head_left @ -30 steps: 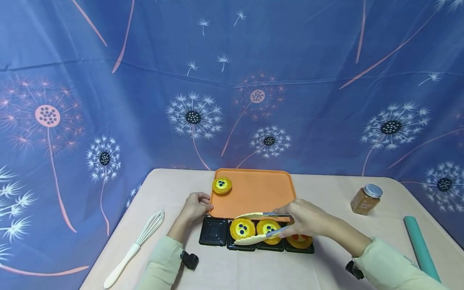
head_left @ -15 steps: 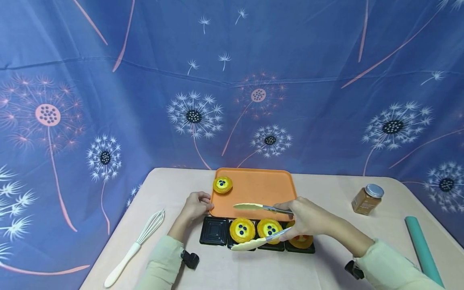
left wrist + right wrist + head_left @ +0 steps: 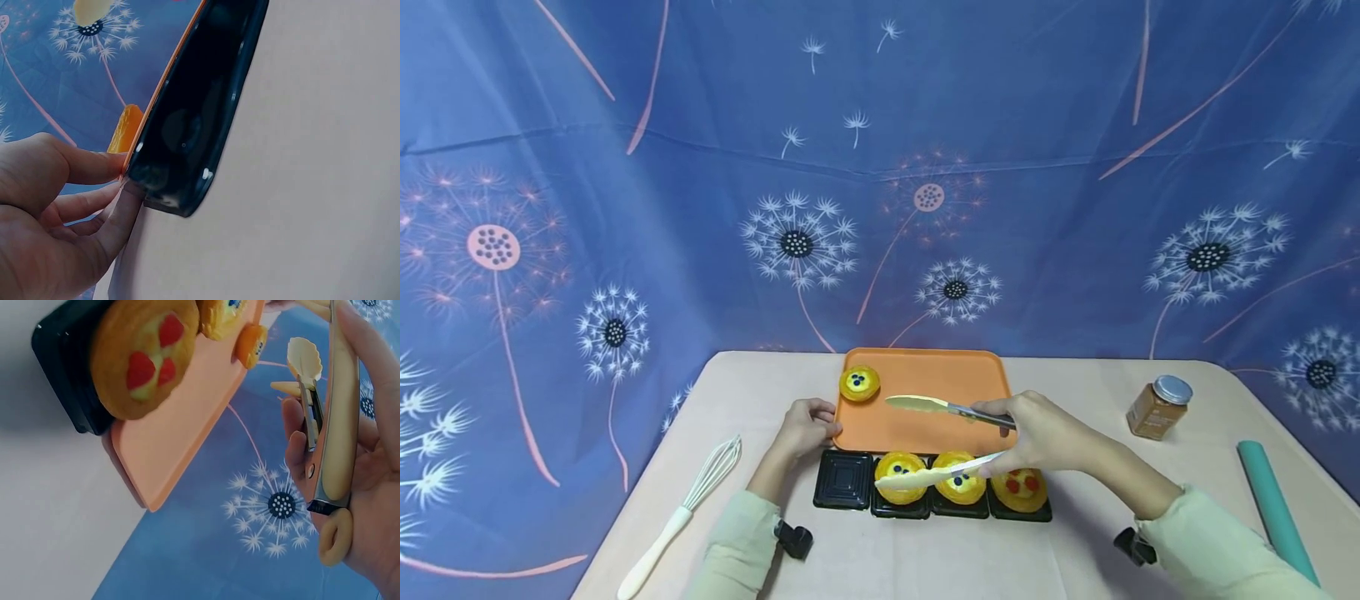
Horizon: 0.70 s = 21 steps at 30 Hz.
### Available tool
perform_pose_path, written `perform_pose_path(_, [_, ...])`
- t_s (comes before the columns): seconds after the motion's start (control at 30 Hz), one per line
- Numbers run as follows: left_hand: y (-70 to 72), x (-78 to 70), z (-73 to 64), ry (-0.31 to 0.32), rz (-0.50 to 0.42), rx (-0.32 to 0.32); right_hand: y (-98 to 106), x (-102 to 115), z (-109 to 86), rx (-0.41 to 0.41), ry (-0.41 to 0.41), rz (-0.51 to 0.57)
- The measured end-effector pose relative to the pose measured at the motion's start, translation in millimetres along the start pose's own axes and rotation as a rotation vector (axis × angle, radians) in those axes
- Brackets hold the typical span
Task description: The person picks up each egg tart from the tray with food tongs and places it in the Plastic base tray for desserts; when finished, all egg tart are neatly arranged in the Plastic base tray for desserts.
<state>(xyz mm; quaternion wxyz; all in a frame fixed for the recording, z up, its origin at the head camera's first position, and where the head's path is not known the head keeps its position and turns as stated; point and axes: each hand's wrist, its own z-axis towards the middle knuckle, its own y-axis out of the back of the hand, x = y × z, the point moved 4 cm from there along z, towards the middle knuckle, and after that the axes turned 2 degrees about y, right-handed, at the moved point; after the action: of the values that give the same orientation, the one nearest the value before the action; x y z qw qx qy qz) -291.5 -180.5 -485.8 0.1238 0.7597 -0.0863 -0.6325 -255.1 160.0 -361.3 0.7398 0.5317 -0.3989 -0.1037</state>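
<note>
My right hand (image 3: 1037,429) grips tongs (image 3: 920,403) with cream tips; their jaws stand wide apart with nothing between them. One tip hangs over the orange tray (image 3: 940,371), the other overlaps the blueberry tarts in front. Left of it, my left hand (image 3: 805,429) pinches the tray's near left corner, thumb (image 3: 94,165) above and fingers below. A blueberry tart (image 3: 859,383) sits at the tray's left end. Along its front edge, black boxes stand in a row: a bare box (image 3: 842,479), two with blueberry tarts (image 3: 901,496), and one with a strawberry-topped tart (image 3: 1021,492).
A white-handled whisk (image 3: 681,512) lies left of my left arm. At the right stand a brown jar (image 3: 1156,410) with a silver lid and, nearer, a green roll (image 3: 1273,508). A blue dandelion-print cloth (image 3: 1037,208) hangs behind the table.
The tongs have spread and moved up and back from around the blueberry tart in the second box, which stays there. My left hand keeps its place at the tray corner.
</note>
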Motion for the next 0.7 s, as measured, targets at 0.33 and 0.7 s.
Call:
perform_pose_path(0.33, [2.8,1.9,-1.0,0.015,0.013,-0.009,15.2,-12.4,26.9,-0.052,-0.021,-0.029])
perform_pose_path(0.7, [-0.1,1.0,0.3,0.0,0.003,0.005,17.9,-28.3,74.3,-0.005,-0.028,-0.058])
